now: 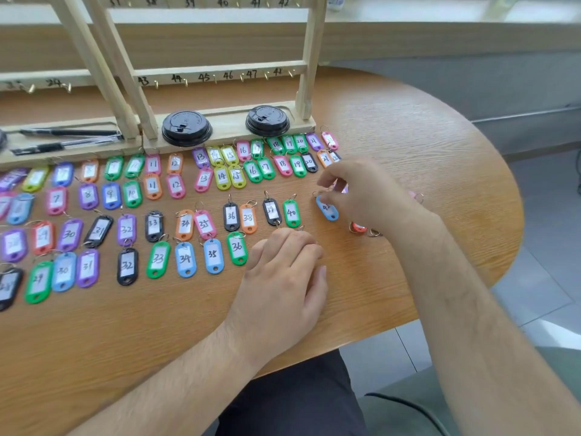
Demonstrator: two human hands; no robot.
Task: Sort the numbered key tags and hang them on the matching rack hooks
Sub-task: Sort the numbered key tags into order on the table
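Right hand is pinching the ring of a blue tag, number too blurry to read, just right of the green 40 tag. Left hand lies flat on the tabletop, fingers together.

**Left hand flat, right hand pinching**

The left hand lies palm down on the table, well in from its near edge. Its fingers are loosely bent with the tips tucked out of sight, and the thumb lies alongside. The bare left forearm crosses the near edge. The right hand hovers farther out, towards the rounded right edge. Its thumb and fingertips pinch the ring of a blue key tag, though blur hides the exact grip. The bare right forearm stretches across the right edge.
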